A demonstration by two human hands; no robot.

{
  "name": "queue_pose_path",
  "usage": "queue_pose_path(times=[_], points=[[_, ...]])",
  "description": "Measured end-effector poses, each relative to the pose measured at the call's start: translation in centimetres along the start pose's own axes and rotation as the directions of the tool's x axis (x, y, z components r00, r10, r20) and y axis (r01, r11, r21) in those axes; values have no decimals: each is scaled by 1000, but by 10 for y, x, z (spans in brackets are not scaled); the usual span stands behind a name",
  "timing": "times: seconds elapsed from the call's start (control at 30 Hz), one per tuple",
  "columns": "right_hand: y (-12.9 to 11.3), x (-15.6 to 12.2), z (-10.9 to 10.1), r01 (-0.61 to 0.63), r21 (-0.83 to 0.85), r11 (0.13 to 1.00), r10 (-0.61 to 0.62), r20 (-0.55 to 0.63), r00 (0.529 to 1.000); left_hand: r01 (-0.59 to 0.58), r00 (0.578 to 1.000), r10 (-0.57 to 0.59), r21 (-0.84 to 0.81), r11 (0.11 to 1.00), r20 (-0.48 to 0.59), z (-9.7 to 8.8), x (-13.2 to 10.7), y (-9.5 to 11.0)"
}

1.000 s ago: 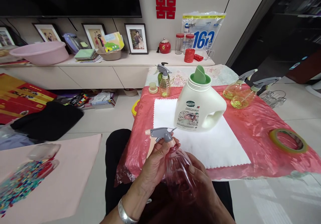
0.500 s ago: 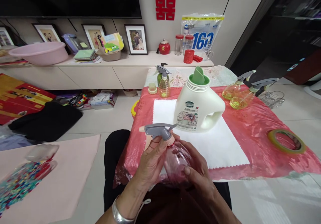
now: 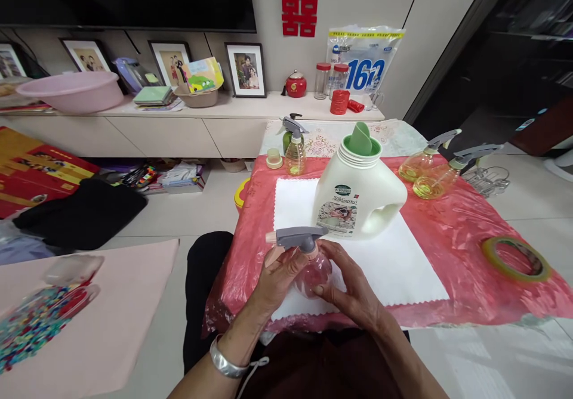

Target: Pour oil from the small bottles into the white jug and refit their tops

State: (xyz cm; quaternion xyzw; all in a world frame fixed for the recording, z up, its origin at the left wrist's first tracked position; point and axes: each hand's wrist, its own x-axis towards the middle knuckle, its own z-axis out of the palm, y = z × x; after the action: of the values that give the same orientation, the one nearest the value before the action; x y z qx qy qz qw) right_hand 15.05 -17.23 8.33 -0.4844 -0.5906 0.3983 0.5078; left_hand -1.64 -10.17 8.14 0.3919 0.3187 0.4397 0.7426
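Note:
A clear pink spray bottle with a grey trigger head is between my two hands, low over the near edge of a white cloth. My left hand is closed round its neck, just under the head. With thumb and fingers curved about the bottle's body, my right hand grips it from the right. Directly beyond stands a big white detergent jug with its label facing me. A green spout shows in the jug's open mouth. The jug's cap lies at the table's far left.
More spray bottles with yellow liquid stand on the red plastic sheet, one behind left, two at right. A tape roll lies near the right edge. Colourful small pieces lie on a pink surface at left.
The pink spray bottle has moved forward, away from my body, and stands more upright. Both hands have gone with it and keep their hold. The view has shifted slightly.

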Motion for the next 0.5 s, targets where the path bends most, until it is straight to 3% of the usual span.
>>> queue_pose_path(times=[0.17,0.37,0.5], points=[[-28,3,1,-36,-10,999,34,-127,991,-53,996,47,79,995,77,-2,-2,0],[-38,19,7,-2,76,997,-1,40,999,-142,978,131,54,988,161,9,0,8],[-31,24,4,-3,172,985,-9,71,997,-169,964,166,-5,986,206,9,-1,7]])
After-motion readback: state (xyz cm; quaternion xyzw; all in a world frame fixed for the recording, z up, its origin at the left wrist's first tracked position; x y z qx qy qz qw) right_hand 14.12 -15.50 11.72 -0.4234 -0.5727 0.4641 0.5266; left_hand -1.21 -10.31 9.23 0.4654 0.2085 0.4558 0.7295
